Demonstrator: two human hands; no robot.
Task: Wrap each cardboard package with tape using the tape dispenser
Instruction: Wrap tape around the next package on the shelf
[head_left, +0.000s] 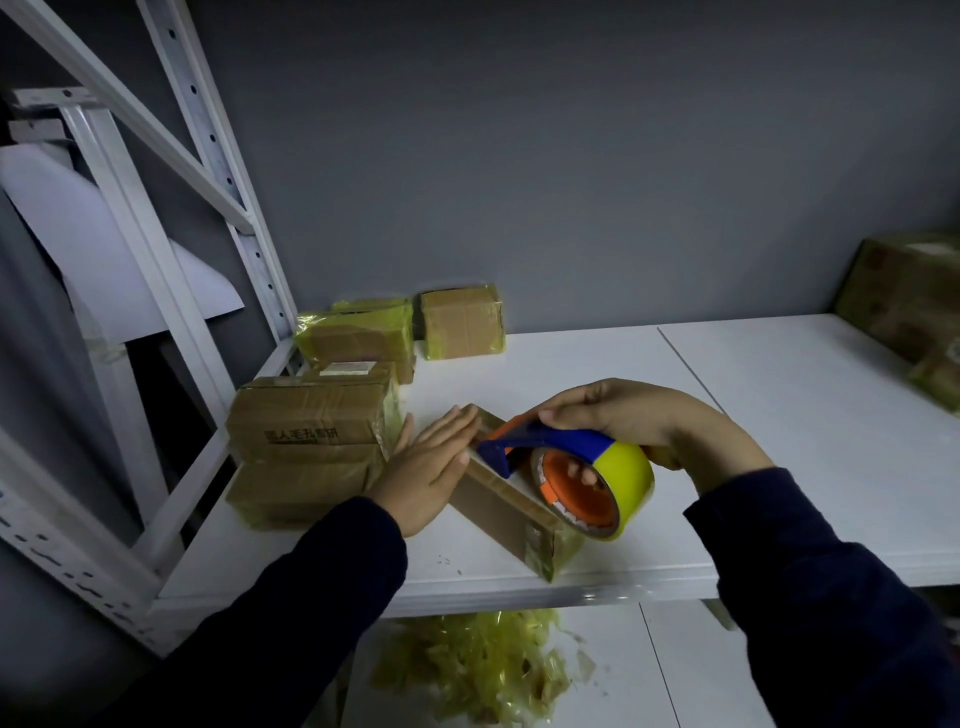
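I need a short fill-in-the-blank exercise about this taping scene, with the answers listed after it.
The right hand grips the tape dispenser, whose tape roll is ____ in colour.
The left hand touches the cardboard package with ____ fingers.
Crumpled tape scraps lie one level ____ the white shelf.
Missing words: yellow; straight; below.

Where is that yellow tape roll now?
Head view, right of centre: the yellow tape roll sits in the blue-and-orange dispenser the right hand grips, above the long cardboard box.
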